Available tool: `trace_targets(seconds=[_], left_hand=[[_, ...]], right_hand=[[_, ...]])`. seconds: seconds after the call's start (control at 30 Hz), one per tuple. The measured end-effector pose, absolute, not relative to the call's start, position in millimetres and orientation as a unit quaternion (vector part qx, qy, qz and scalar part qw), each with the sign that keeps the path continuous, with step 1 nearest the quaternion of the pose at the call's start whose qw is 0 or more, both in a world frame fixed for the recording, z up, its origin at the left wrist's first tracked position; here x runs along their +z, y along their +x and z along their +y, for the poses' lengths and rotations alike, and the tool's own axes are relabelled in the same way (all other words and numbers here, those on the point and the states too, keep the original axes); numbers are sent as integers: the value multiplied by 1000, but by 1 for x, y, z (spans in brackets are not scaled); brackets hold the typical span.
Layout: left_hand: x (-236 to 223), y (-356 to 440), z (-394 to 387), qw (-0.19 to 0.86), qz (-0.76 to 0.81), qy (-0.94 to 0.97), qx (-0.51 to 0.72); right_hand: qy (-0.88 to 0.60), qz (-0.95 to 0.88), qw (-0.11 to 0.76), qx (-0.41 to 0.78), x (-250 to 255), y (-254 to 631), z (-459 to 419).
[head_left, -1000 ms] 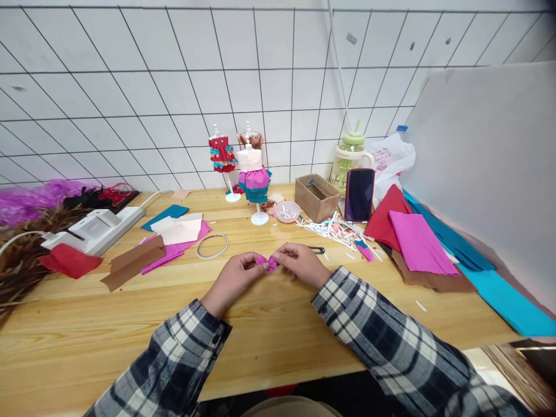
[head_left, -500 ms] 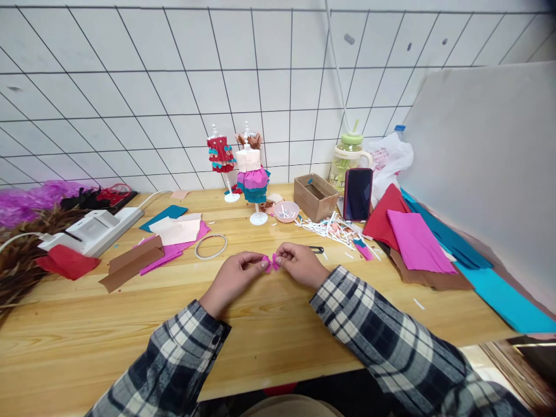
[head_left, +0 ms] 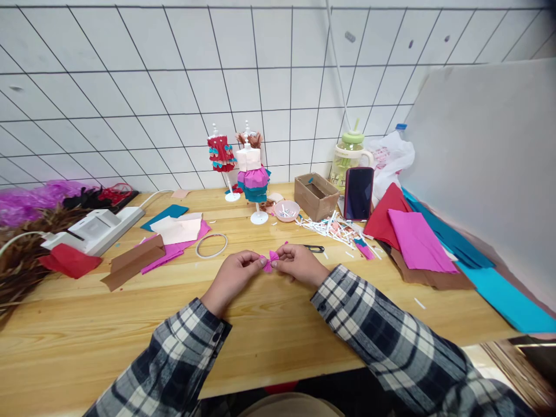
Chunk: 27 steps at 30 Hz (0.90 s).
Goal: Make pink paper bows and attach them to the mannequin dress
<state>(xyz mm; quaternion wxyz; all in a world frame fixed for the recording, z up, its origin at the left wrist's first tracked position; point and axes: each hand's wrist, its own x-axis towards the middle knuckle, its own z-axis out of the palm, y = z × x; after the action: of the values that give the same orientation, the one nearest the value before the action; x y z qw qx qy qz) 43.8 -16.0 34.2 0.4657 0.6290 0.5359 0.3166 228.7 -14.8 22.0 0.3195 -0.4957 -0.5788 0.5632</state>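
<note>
A small pink crepe-paper bow (head_left: 270, 262) is held just above the table between both hands. My left hand (head_left: 238, 273) pinches its left side with thumb and forefinger. On the other side, my right hand (head_left: 300, 264) is closed on the bow's right part, its thumb against the paper. Black thread snips (head_left: 314, 249) lie behind my right hand, partly covered by it. Further back stands a small dress form (head_left: 251, 179) wearing a white top and a pink and teal layered skirt. A second form in a red dress (head_left: 221, 155) is behind it, to the left.
Left of my hands are a roll of tape (head_left: 211, 246), folded brown paper (head_left: 134, 262) and a power strip (head_left: 98, 230). Behind lie a pink bowl (head_left: 287, 211), a cardboard box (head_left: 316, 197), paper scraps (head_left: 332, 227) and a phone (head_left: 358, 194). Coloured paper sheets (head_left: 422, 240) are at right.
My right thumb and fingers have shifted on the bow, and more of its pink loops shows between the hands. My left hand keeps its pinch.
</note>
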Motion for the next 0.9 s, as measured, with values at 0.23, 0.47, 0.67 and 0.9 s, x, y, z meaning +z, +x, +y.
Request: trace_targets(seconds=[0.23,0.47,0.67,0.9], left_hand=[[35,43,-17,495,534,604,325],[35,43,-18,502,541,588,332],[32,43,-16,509,529,601,317],[34,44,-18,523,531,577,333]], right_hand=[[-471,-655,370,461,18,230,-16],[-446,-641,421,461,19,227,-21],[-455,-696,398,388,21,228,-22],[-481,-795,321,183,35,229,-31]])
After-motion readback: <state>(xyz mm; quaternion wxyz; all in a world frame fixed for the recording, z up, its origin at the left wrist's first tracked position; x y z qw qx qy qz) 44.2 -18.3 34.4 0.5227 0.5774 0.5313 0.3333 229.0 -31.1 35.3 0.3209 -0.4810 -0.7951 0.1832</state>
